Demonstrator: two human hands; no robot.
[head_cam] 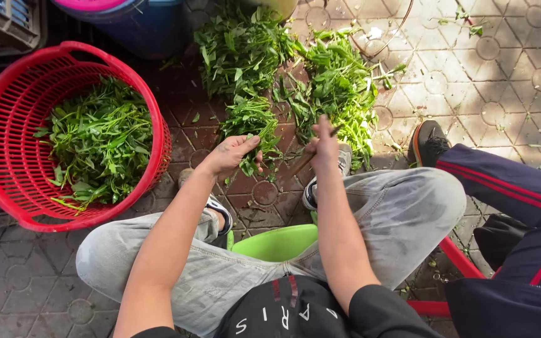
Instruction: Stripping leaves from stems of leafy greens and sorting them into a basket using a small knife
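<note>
My left hand (pixel 231 154) grips a bunch of leafy green stems (pixel 253 128) just above my knees. My right hand (pixel 323 145) is closed around a thin brown stem (pixel 303 164) that runs down to the left, close beside the bunch. A loose heap of the same greens (pixel 339 84) lies on the paved ground ahead of both hands. A red plastic basket (pixel 7 163) at the left holds picked greens (pixel 98 141).
A lime green stool edge (pixel 277 241) shows between my legs. Another person's leg in dark trousers with red stripes (pixel 508 194) and a dark shoe (pixel 428 143) sit at the right. A blue tub (pixel 145 25) and a dark crate (pixel 4 25) stand at the top left.
</note>
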